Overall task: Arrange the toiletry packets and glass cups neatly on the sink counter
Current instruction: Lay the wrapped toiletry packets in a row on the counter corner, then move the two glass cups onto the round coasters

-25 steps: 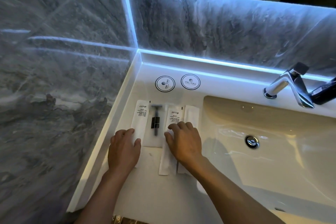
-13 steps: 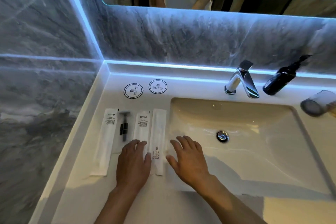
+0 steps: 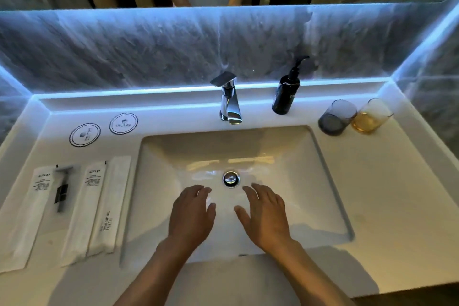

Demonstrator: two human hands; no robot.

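Hands (image 3: 191, 216) (image 3: 267, 216) empty over basin (image 3: 310, 181) | packets (image 3: 99, 206) left | cups (image 3: 337, 117) right

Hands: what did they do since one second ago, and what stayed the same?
Both hands, left and right, let go of the packets and moved right, now open over the basin. The packets stayed in their row; the coasters did not move.

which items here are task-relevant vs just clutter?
Job:
toiletry packets, in a row left of the basin
grey glass cup and amber glass cup, side by side at back right
round coasters

Not the job:
faucet
black pump bottle
drain
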